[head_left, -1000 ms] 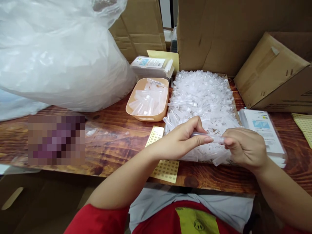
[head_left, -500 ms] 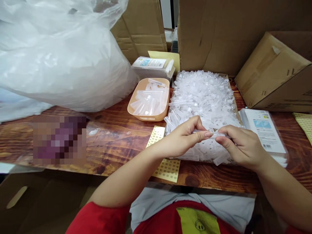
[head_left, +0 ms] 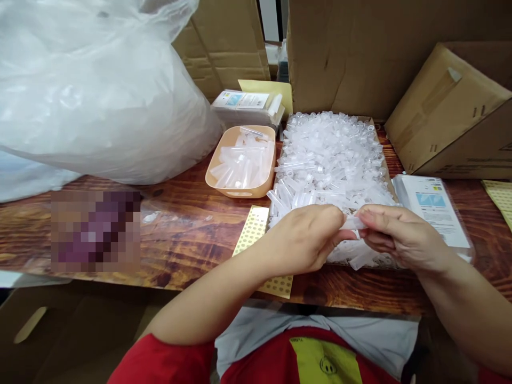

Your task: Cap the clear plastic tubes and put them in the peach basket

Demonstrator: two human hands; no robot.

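A: Report the state of both hands.
B: Left hand (head_left: 306, 240) is curled closed; right hand (head_left: 394, 234) is pinched. Both grip one clear tube (head_left: 351, 223) between them, held level above the near edge of the tube pile (head_left: 332, 154).
A: Is the tube capped?
B: Cannot tell; fingers cover the ends.
A: Surroundings?
B: Orange tray (head_left: 224, 188) of tubes lies far left of the hands; yellow sticker sheet (head_left: 253, 229) lies on the surface (head_left: 184, 234) under the left wrist.

The table (head_left: 180, 229) is glossy, varnished wood with dark grain. The tubes (head_left: 332, 154) are clear, smooth plastic, the tray (head_left: 256, 189) matt peach plastic. The bag (head_left: 100, 96) is thin, crinkled translucent film. The boxes (head_left: 448, 106) are matt brown cardboard.
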